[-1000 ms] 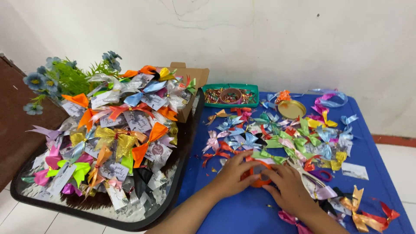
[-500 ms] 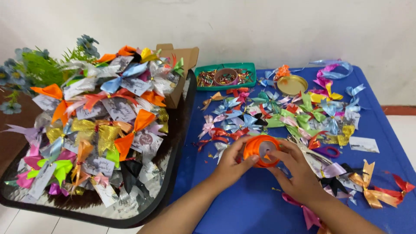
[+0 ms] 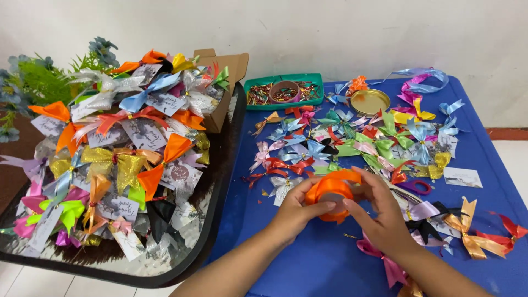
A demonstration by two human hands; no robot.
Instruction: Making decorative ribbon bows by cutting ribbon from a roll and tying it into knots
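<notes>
1. At the far left, a spray of green fern leaves with dusty-blue artificial flowers (image 3: 33,77) is poking out behind everything else.
2. Next to it, a big dark oval tray with a mirrored base (image 3: 181,258) is carrying a heap of wrapped favours topped with satin ribbon bows and small paper tags (image 3: 118,159) (orange, gold, lime, pink and pale blue, all jumbled together).
3. An open brown cardboard box (image 3: 228,71) is sitting at the tray's back right corner, just beside the heap.
4. A blue table (image 3: 308,258) is standing right of the tray, and a shallow green plastic tray of coloured wire ties (image 3: 283,91) is resting at its far edge.
5. The person's left hand (image 3: 294,209) is gripping the roll of orange satin ribbon (image 3: 333,192) from the left, fingers curled around it and the thumb pressing on its pale core.
6. The right hand (image 3: 379,212) is clasping the same roll from the right, thumb on the front and fingers wrapping over the top, so the roll is being held between both hands just above the table's near middle.
7. Behind the hands, a scatter of loose satin ribbon bows in many colours (image 3: 352,140) is lying across the table.
8. A round gold metal lid (image 3: 369,101) is lying near the back.
9. Far right, a small white card (image 3: 462,177) is lying flat, with a gold bow and a red bow nearer the table's front.
</notes>
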